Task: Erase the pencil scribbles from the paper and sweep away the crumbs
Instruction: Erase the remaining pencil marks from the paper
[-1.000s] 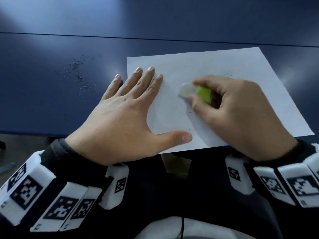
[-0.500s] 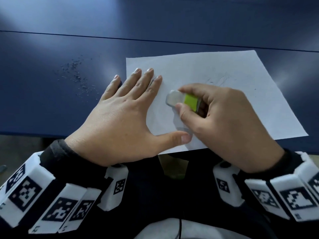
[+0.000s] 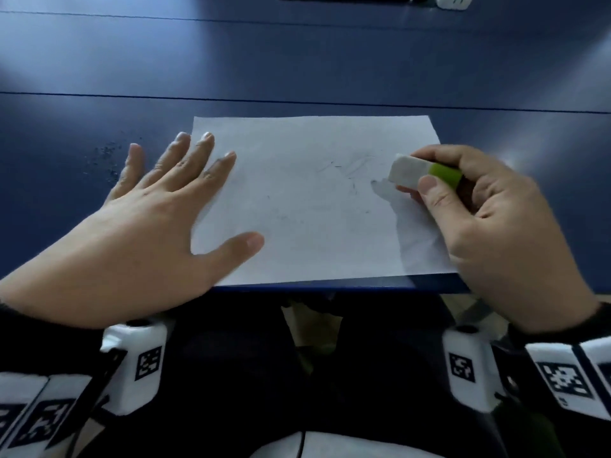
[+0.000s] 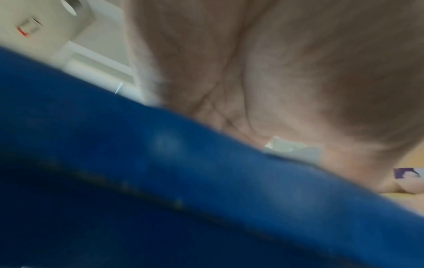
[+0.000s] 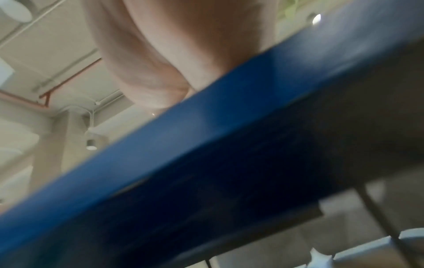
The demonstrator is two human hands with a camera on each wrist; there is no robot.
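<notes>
While flat on paper (image 3: pixel 314 206), left hand (image 3: pixel 139 233)

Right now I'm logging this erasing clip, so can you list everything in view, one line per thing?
paper: one, white, flat on the table at its near edge, faint pencil marks near its middle
eraser: one, white with a green sleeve, over the paper's right part, held
crumbs: scattered dark specks, on the table left of the paper
table: one, dark blue, under everything
dark and white items: at the table's far edge, cut off, unclear
wrist rigs: white blocks with black markers, on both wrists
left hand: fingers spread straight, across the paper's left edge
right hand: pinches the eraser
</notes>
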